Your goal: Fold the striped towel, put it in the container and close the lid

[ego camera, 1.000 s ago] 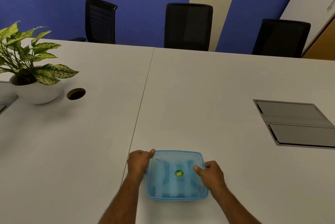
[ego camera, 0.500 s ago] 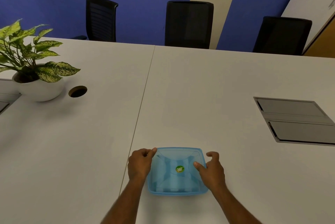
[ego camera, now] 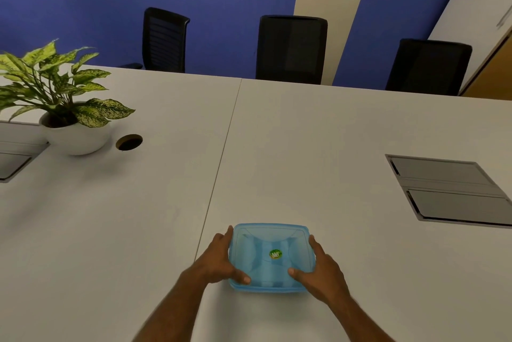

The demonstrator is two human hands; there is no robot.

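Observation:
A square translucent blue container [ego camera: 270, 236] sits on the white table near me, its lid on top with a green round sticker [ego camera: 275, 254] in the middle. Pale striped shapes of the towel show faintly through the lid. My left hand [ego camera: 219, 257] grips the container's left side, thumb pressing on the lid's near left corner. My right hand [ego camera: 318, 267] holds the right side, thumb pressing on the lid's near right part.
A potted plant in a white bowl [ego camera: 74, 135] stands at the far left, beside a round cable hole [ego camera: 129, 142]. A grey cable hatch [ego camera: 448, 189] is set into the table at right, another at the left edge [ego camera: 13, 159]. Three black chairs [ego camera: 291, 48] line the far side.
Both hands slid from the lid's upper corners toward its near edge, thumbs now pressing the near corners. The view shifted slightly.

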